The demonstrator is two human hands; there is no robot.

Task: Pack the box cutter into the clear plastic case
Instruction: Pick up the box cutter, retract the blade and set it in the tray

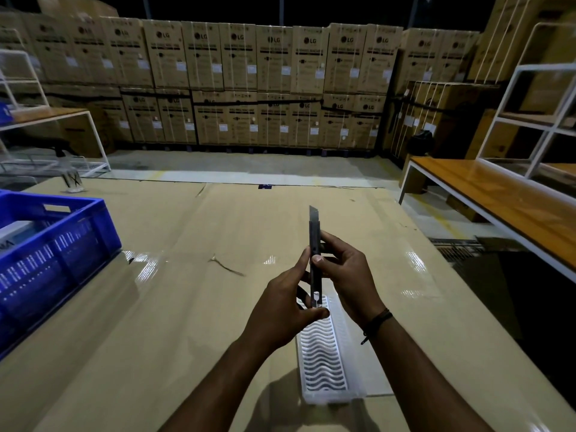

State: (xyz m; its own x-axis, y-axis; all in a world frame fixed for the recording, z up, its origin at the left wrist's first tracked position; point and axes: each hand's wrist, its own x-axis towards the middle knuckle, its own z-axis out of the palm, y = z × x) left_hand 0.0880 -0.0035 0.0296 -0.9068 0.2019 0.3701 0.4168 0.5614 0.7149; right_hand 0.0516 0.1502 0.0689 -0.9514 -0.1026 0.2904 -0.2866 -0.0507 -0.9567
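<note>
Both my hands hold the box cutter (314,235) upright over the table, its blade end pointing up and away from me. My left hand (285,310) grips the lower end of the handle between thumb and fingers. My right hand (346,272) holds the middle of the handle, thumb pressed on its front. The clear plastic case (327,360), with a wavy white ribbed insert, lies flat on the cardboard-covered table just below my hands; its far end is hidden behind them.
A blue plastic crate (53,254) stands at the left on the cardboard sheet (187,307). A small clear stand (72,182) sits behind it. A wooden bench with white shelving (498,194) is at the right. Stacked cartons (249,82) line the back wall.
</note>
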